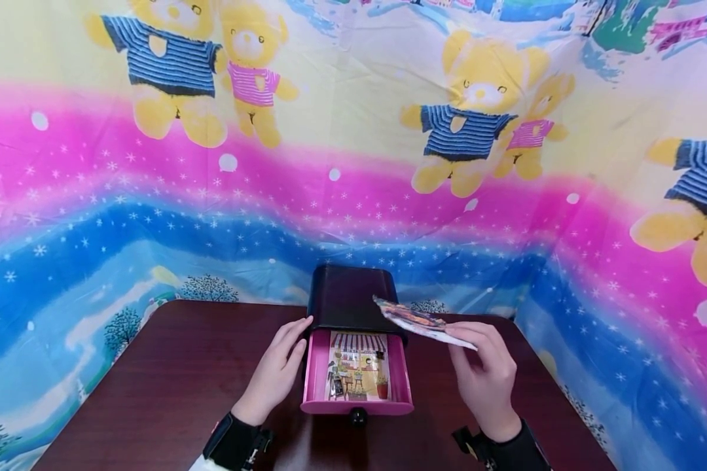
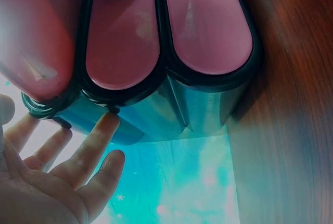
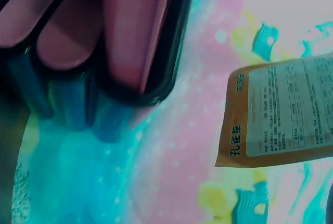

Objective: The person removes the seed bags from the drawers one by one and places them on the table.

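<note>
A black drawer cabinet (image 1: 353, 297) stands on the table, its pink top drawer (image 1: 399, 383) pulled out toward me. In that drawer lies an illustrated card (image 1: 358, 366) with a striped awning and a shopfront. My left hand (image 1: 278, 369) rests its fingertips at the cabinet's left front edge, fingers fairly straight. In the left wrist view those fingers (image 2: 86, 153) reach the dark side wall below the drawer fronts. To the right of the drawer, my right hand (image 1: 486, 369) pinches a flat seed packet (image 1: 415, 320) between thumb and fingers, raised and tilted. Printed text and a brown border show on the packet's underside.
Two more pink drawers (image 2: 210, 26) below are closed. A black round knob (image 1: 358, 417) sticks out from the open drawer's front. The dark wooden table (image 1: 200, 366) meets a patterned cloth backdrop (image 1: 342, 216) with bears behind and at both sides.
</note>
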Demonstrator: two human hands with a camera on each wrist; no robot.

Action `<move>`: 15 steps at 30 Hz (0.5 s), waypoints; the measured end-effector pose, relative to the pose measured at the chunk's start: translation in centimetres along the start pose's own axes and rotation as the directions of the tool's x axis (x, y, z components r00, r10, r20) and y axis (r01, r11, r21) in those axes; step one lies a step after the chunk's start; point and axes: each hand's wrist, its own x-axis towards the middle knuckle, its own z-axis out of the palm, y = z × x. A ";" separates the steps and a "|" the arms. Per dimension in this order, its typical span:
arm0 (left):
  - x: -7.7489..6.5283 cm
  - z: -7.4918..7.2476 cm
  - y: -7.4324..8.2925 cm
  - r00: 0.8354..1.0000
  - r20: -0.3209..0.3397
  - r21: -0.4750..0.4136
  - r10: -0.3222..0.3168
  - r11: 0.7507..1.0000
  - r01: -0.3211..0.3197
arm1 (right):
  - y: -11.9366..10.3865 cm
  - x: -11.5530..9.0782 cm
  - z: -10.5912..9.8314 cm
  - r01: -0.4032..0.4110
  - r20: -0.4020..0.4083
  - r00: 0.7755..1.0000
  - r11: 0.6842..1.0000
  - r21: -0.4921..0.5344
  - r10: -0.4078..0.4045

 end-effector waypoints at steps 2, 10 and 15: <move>0.0 0.0 0.0 1.000 0.001 -0.001 -0.007 1.000 0.007 | 0.8 -0.1 -0.2 -0.007 -0.021 1.000 1.000 -0.017 0.006; -0.1 0.1 0.0 1.000 0.004 0.000 -0.026 1.000 0.026 | 4.7 -2.0 -1.5 -0.119 0.003 0.993 0.981 -0.153 0.121; 0.0 0.2 0.0 1.000 -0.003 0.007 -0.021 1.000 0.021 | 5.8 -3.0 -1.5 -0.217 0.004 0.975 0.949 -0.228 0.224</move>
